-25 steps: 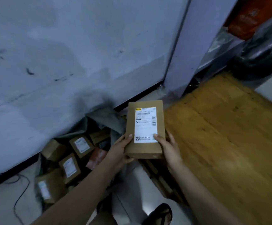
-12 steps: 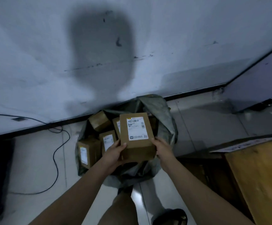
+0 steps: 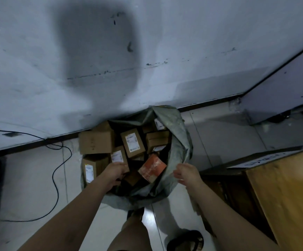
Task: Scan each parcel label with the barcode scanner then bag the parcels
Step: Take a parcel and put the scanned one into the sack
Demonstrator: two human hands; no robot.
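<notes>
**A:** Where do you stand in the job?

**B:** You're in the bagging half. Your left hand point(image 3: 115, 172) is down at the near left of the grey sack point(image 3: 180, 142), fingers curled beside the labelled parcel point(image 3: 118, 156) there; whether they actually grip it I can't tell. Your right hand point(image 3: 187, 173) pinches the sack's near right rim, holding the mouth open.

**A:** And the parcels?

**B:** All inside the sack: brown boxes packed toward the far rim against the wall, an orange-red packet point(image 3: 151, 168) near your right hand. No barcode scanner is in view.

**A:** What next?

**B:** I'd judge you need to let go of the rim, turn to the wooden table point(image 3: 288, 192) on your right, and fetch the next parcel and the scanner. Keep the mouth from slumping shut when you release it.
</notes>
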